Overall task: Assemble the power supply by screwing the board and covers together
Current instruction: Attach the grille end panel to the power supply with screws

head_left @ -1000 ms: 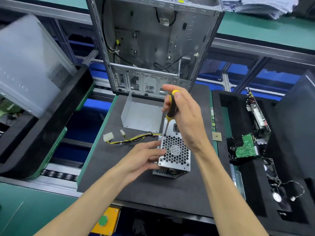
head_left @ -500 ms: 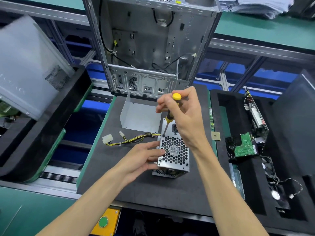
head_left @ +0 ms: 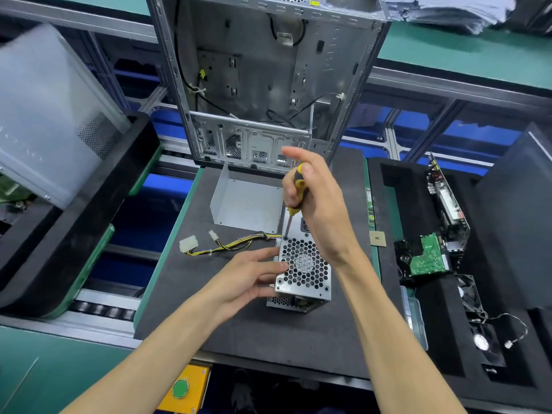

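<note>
A silver power supply with a honeycomb fan grille stands on the dark foam mat. My left hand holds its left side, thumb on the grille's edge. My right hand grips a yellow-and-black screwdriver upright. Its tip sits at the grille's far left corner. A bent metal cover lies just behind the supply. Yellow and black cables with white plugs trail from the supply to the left.
An open computer case stands at the back of the mat. A black foam tray on the right holds a green circuit board, cards and a fan. A grey side panel leans at the left. A green button sits below.
My right hand has turned around the screwdriver handle, with fingers now reaching over its top. The screwdriver tip stays on the same corner, and my left hand keeps its hold.
</note>
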### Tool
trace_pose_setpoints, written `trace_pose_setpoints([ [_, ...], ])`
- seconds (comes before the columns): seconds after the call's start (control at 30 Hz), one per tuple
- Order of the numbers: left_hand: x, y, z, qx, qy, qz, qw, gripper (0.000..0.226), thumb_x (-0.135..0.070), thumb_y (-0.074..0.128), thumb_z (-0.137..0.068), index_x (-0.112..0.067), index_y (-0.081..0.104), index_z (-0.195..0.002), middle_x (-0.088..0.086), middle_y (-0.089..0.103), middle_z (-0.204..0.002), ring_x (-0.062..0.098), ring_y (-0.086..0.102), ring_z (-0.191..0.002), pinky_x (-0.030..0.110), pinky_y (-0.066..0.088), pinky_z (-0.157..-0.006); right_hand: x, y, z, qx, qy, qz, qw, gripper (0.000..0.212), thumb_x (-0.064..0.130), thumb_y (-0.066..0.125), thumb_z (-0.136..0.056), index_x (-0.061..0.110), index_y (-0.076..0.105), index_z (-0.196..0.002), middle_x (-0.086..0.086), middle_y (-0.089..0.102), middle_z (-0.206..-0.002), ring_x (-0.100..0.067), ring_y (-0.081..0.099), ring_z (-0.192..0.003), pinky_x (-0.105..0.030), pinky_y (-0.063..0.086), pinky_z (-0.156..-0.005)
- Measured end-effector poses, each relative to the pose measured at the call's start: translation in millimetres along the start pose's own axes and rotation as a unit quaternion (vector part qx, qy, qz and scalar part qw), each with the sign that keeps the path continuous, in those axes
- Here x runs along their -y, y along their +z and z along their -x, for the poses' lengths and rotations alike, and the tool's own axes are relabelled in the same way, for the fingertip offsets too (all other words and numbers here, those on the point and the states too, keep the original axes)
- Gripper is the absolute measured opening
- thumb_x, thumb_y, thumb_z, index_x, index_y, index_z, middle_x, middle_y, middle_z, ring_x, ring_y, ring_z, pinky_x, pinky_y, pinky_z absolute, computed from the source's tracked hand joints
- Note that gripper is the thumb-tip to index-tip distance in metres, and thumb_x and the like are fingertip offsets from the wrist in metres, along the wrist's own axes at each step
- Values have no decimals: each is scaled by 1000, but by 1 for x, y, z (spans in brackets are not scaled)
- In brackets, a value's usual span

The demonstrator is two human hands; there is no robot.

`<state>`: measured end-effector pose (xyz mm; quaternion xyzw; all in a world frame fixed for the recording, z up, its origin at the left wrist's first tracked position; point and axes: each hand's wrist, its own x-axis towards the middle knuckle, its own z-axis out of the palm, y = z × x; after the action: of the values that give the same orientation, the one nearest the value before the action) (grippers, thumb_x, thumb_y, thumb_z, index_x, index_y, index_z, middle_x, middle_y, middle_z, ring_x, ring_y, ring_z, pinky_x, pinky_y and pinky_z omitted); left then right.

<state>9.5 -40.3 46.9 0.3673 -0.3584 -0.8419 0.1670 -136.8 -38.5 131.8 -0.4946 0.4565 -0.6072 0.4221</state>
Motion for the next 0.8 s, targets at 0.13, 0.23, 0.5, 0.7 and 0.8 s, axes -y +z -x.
trace_pose_setpoints([
  [0.13,0,0,-1,4,0,0,1000,37,-3,62,-95,-8,62,-132,15,72,-121,21,73,-98,36,60,-80,3,2,3,0,-1,26,1000,24,22,44,-103,12,60,-117,0,63,-88,-15,61,-79,-30,46,-70],
  [0.23,-1,1,-1,5,3,4,1000,37,-3,63,-95,-9,63,-131,14,73,-118,19,74,-94,34,60,-78,4,4,4,-2,-14,24,1000,6,16,51,-102,11,50,-106,0,62,-78,-13,59,-67,-22,47,-63],
  [0.5,0,-1,1,4,7,0,1000,36,-3,62,-95,-9,63,-130,13,72,-122,23,72,-104,36,60,-81,-4,3,0,-17,-6,29,999,26,24,33,-106,19,58,-99,9,44,-73,-13,37,-67,-29,32,-63],
  [0.7,0,0,4,-11,11,-12,1000,34,-3,61,-96,-8,64,-129,2,76,-93,11,72,-76,30,59,-72,-11,12,12,-90,-36,78,992,23,22,30,-111,20,50,-99,5,41,-77,-18,36,-71,-31,36,-67],
  [0.8,-1,1,6,-10,13,-18,1000,34,-3,61,-96,-9,63,-130,-2,76,-84,10,71,-73,28,59,-71,-11,16,11,-109,-43,90,989,24,24,30,-111,21,51,-100,4,42,-76,-19,38,-71,-34,37,-66],
])
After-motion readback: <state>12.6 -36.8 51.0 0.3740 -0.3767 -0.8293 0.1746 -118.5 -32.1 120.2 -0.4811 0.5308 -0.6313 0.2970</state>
